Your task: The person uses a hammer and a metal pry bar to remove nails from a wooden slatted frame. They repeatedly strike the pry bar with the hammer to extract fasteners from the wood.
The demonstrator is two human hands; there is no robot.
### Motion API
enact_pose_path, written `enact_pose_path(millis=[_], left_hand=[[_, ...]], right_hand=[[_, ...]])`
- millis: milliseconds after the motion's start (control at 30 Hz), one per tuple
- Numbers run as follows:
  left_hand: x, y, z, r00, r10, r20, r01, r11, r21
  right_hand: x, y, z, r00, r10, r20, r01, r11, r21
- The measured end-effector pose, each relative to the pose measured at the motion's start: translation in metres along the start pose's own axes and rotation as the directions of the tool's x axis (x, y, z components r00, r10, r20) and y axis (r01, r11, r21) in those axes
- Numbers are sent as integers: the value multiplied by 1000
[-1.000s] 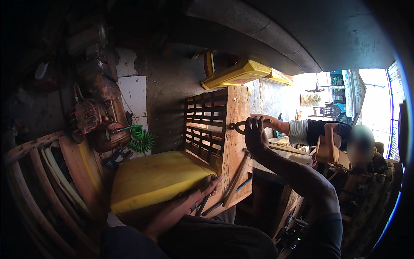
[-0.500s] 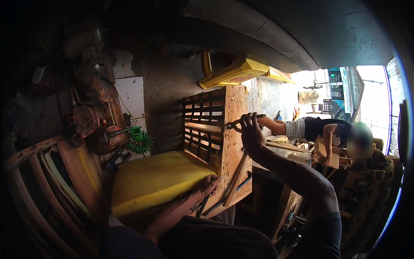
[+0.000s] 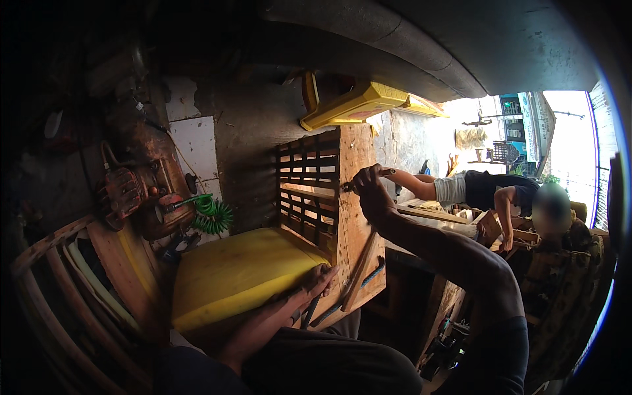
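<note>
A wooden seat frame (image 3: 356, 217) stands in front of me, with dark woven straps (image 3: 308, 187) across one opening. My right hand (image 3: 372, 192) is closed around pincers (image 3: 390, 172), their jaws at the frame's edge by the upper straps. Most of the tool is hidden by my fingers. Lower down, my left hand (image 3: 320, 279) has its fingers curled on the frame's edge, beside the yellow cushion (image 3: 247, 276). Whether anything small is between those fingers is hidden. A loose wooden strip (image 3: 361, 275) and a dark blue cord (image 3: 374, 272) lie against the frame's face.
At left are a rusty compressor (image 3: 141, 191) with a coiled green hose (image 3: 212, 214) and a slatted wooden frame (image 3: 72, 283). Yellow plastic furniture (image 3: 355, 105) stands beyond the straps. Another person (image 3: 484, 191) handles wooden pieces at right.
My right hand has shifted slightly left and down with the pincers, whose jaws now press close to the frame edge. My left hand stays put. The other person's arm and wooden piece have moved.
</note>
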State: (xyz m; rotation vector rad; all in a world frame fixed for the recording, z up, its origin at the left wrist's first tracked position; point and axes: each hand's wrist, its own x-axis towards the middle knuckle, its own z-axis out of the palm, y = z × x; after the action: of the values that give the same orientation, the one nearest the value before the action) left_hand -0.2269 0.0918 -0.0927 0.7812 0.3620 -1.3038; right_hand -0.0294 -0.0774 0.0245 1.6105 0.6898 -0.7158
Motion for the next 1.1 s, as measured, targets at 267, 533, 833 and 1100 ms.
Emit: enact_pose_path(millis=[267, 533, 833, 1100], left_hand=[[4, -8, 0, 996, 82, 39, -80, 996, -45], [3, -8, -7, 997, 26, 72, -24, 999, -27], [4, -6, -4, 996, 36, 76, -33, 998, -45], [3, -9, -2, 997, 68, 45, -65, 996, -63]], right_hand=[[-6, 2, 4, 972, 113, -204, -30, 928, 372], [-11, 32, -11, 994, 87, 65, -100, 967, 236], [-1, 30, -4, 991, 129, 27, -130, 937, 323], [4, 40, -4, 997, -1, 80, -30, 917, 397]])
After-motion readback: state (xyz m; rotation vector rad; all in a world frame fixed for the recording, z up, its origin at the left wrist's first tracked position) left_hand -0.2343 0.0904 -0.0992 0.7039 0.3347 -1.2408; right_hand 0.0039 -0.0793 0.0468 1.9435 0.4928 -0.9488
